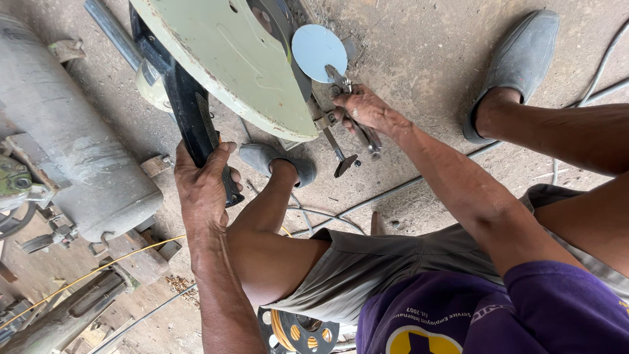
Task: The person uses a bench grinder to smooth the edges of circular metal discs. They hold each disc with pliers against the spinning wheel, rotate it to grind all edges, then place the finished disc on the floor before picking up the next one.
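A pale green metal blade guard [229, 62] of a cut-off saw is seen from above, tilted across the upper middle of the view over a bare concrete floor [419, 39]. A round, flat, light blue-grey metal disc [318, 51] lies just beside the guard's right edge, near the saw's hub.

The left hand [203, 187] is closed fully round the black, bar-shaped saw handle [187, 108]. The long axis of the handle runs from upper left to lower right, and the grip sits at its lower end, so the handle extends up and away from the hand toward the guard.

The right hand [368, 108] is closed on a pair of grey steel pliers [357, 118]. The long axis of the pliers runs from the disc down and to the right; the nose is at the upper left, touching or just short of the lower edge of the disc, and the handle ends project past the grip at the lower right. Whether the nose is clamped on anything cannot be told.

The disc therefore lies up and to the left of the right hand, along the line of the pliers. The right hand is much the nearer of the two; the left is well apart from it, across the guard.

A threaded vice screw [334, 144] stands just below the right hand. A dusty grey cylindrical tank [72, 144] lies at left.
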Action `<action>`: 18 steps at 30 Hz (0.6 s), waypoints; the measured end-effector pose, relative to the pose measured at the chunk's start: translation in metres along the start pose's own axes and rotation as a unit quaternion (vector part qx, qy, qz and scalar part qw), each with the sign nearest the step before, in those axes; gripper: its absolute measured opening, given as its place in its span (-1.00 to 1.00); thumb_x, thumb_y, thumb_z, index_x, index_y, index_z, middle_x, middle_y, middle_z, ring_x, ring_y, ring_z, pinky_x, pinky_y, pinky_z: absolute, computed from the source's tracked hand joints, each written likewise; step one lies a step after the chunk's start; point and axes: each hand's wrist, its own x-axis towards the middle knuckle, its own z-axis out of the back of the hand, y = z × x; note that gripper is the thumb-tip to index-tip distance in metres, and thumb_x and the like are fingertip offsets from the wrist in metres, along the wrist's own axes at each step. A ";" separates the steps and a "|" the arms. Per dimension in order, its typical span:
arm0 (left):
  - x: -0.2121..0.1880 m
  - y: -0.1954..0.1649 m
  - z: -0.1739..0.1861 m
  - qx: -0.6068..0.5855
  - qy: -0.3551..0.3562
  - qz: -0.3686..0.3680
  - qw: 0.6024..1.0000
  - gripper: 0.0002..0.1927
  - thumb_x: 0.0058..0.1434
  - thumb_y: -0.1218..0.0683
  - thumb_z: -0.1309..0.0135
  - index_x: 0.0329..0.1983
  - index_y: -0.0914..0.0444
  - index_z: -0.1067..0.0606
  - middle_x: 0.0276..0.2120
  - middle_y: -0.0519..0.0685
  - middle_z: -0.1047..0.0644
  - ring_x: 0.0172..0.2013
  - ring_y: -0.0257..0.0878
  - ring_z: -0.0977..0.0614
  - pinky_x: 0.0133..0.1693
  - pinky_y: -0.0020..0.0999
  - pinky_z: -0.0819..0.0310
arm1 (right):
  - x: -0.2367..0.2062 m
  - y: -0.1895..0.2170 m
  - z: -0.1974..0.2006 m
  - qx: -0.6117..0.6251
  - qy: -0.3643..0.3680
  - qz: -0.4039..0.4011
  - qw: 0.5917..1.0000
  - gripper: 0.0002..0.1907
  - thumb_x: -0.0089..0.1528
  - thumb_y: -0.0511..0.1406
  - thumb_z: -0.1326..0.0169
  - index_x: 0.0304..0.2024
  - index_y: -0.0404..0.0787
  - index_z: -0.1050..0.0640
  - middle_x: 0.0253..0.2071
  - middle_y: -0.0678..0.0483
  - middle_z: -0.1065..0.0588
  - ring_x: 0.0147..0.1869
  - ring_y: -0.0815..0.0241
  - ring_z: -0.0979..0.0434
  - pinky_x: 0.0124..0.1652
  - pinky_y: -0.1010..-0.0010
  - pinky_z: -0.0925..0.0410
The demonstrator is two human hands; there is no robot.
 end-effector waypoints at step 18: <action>-0.004 0.003 0.000 0.009 0.000 -0.005 1.000 -0.68 0.26 0.13 -0.18 0.05 0.25 -0.42 -0.28 0.02 -0.64 -0.62 -0.39 -0.52 -0.67 -0.53 -0.44 | -0.035 0.009 0.066 -0.317 0.036 -0.056 0.946 -0.66 0.11 -0.19 -0.35 -0.22 -0.33 -0.64 -0.43 -0.04 -0.63 -0.63 0.32 -0.43 -0.62 0.53 -0.35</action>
